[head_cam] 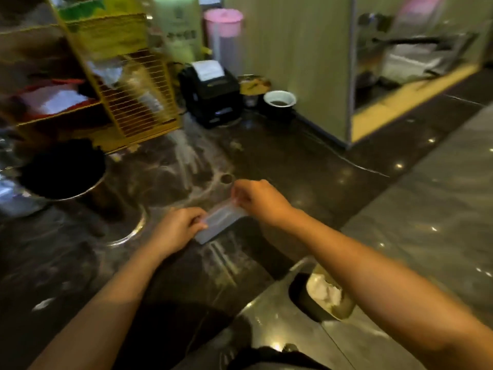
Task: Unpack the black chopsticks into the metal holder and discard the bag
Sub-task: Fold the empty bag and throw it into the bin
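Note:
A clear plastic bag, flat and seemingly empty, is stretched between both hands just above the dark counter. My left hand pinches its near left end. My right hand pinches its far right end. At the left stands the metal holder, a shiny cylinder whose mouth is filled with the dark ends of the black chopsticks. The holder is a hand's width to the left of my left hand.
A yellow wire rack with papers stands behind the holder. A black receipt printer, a pink-lidded jug and a white-rimmed cup sit at the back. Below the counter's edge a bin holds crumpled waste.

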